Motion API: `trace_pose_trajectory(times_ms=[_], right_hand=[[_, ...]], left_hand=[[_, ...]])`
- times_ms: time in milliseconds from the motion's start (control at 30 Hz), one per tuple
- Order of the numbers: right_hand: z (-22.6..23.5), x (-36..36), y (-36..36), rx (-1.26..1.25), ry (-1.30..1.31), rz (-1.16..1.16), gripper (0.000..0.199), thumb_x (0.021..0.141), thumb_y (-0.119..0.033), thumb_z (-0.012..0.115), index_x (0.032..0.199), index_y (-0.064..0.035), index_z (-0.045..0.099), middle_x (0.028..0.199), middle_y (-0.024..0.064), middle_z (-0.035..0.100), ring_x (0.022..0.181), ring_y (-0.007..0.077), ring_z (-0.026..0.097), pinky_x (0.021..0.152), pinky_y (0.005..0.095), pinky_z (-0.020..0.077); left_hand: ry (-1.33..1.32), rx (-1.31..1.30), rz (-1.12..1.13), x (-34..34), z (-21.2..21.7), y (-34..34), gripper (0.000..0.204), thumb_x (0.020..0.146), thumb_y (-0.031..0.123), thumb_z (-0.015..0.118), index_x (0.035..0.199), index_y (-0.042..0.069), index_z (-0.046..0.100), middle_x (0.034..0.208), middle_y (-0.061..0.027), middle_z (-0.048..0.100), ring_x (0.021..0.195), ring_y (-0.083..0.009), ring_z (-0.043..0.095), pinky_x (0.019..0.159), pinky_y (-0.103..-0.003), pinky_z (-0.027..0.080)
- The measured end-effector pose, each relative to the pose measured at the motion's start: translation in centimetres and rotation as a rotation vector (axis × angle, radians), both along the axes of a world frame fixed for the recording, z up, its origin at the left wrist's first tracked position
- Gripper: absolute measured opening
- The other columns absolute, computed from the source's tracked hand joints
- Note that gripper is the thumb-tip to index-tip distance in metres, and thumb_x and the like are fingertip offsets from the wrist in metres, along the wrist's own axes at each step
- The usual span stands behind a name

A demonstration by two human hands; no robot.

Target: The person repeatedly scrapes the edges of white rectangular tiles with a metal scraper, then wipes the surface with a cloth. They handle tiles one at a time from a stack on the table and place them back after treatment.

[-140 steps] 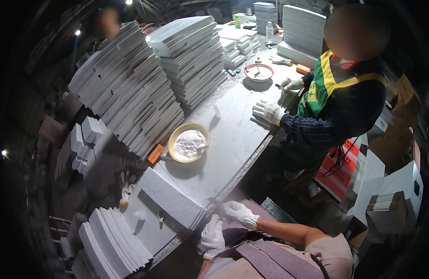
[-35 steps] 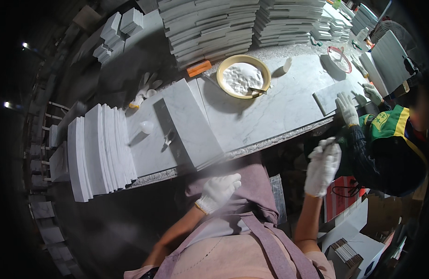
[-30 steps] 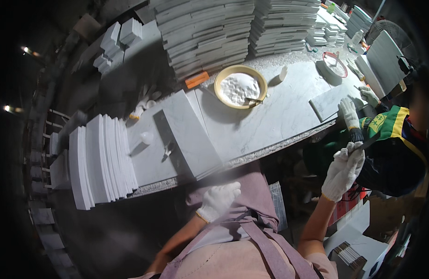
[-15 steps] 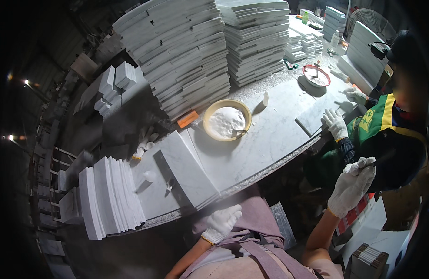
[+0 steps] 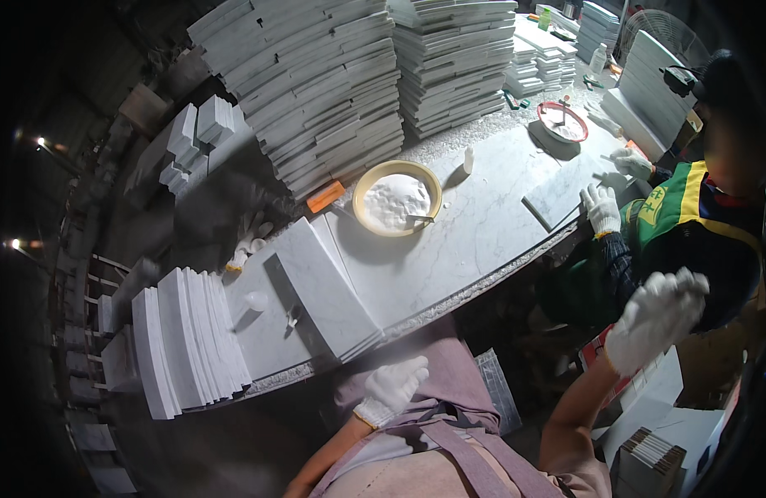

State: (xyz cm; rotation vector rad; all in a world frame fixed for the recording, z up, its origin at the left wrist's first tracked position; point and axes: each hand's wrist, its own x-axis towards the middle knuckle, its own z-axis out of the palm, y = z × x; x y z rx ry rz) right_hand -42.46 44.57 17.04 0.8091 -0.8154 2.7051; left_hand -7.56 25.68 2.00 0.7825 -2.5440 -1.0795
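My left hand (image 5: 397, 386), in a white knit glove, hovers over my lap beside the table edge. Its fingers lie loosely stretched, with nothing seen in them. Raised at the right, my gloved right hand (image 5: 658, 322) has its fingers bent together; whatever they may hold is hidden. Nearest the left hand are overlapping white marble slabs (image 5: 320, 286) on the table. Behind them sits a cream bowl (image 5: 363, 184) of white powder, a scraper-like tool (image 5: 419, 218) resting in it. A small white bottle (image 5: 468, 162) stands to its right.
Tall stacks of marble slabs (image 5: 329, 91) rise at the back. More slabs (image 5: 188, 336) stand on edge at the left. An orange block (image 5: 325, 197) lies by the bowl. On the right, a co-worker's gloved hand (image 5: 600, 207) touches a slab (image 5: 557, 199), near a red-rimmed bowl (image 5: 563, 106).
My right hand has moved up and to the right; the thin dark thing seen at its fingertips before no longer shows. My left hand stays over my lap. The view has shifted slightly.
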Motion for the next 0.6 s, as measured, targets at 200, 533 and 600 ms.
trace_pose_trajectory(times_ms=[200,533,600], right_hand=[[-8.3,1.9,-7.1,0.344,-0.419,0.476,0.020,0.108,-0.027,0.064,0.117,-0.0098,0.061,0.094,0.0018,0.066,0.072,0.0109,0.057,0.061,0.0235,0.0490],[-16.5,17.7,-12.2,0.630,-0.938,0.820,0.017,0.111,-0.025,0.061,0.116,-0.0090,0.058,0.095,0.0038,0.064,0.075,0.0129,0.060,0.062,0.0273,0.0532],[-15.8,17.7,-13.1,0.691,-0.923,0.782,0.017,0.111,-0.024,0.062,0.115,-0.0081,0.059,0.094,0.0038,0.064,0.075,0.0129,0.060,0.062,0.0275,0.0534]], left_hand=[[-0.080,-0.001,0.012,0.3,0.8,-0.2,0.026,0.099,0.034,0.070,0.119,0.019,0.077,0.099,-0.0110,0.078,0.085,-0.0352,0.075,0.074,-0.047,0.059],[-0.053,-0.086,-0.029,1.0,-0.1,-1.3,0.028,0.101,0.037,0.069,0.111,0.012,0.078,0.096,-0.0137,0.079,0.083,-0.0348,0.076,0.072,-0.045,0.061],[-0.055,-0.110,-0.029,1.4,-0.1,-1.7,0.028,0.101,0.037,0.068,0.110,0.012,0.078,0.095,-0.0134,0.078,0.082,-0.0349,0.076,0.072,-0.045,0.061]])
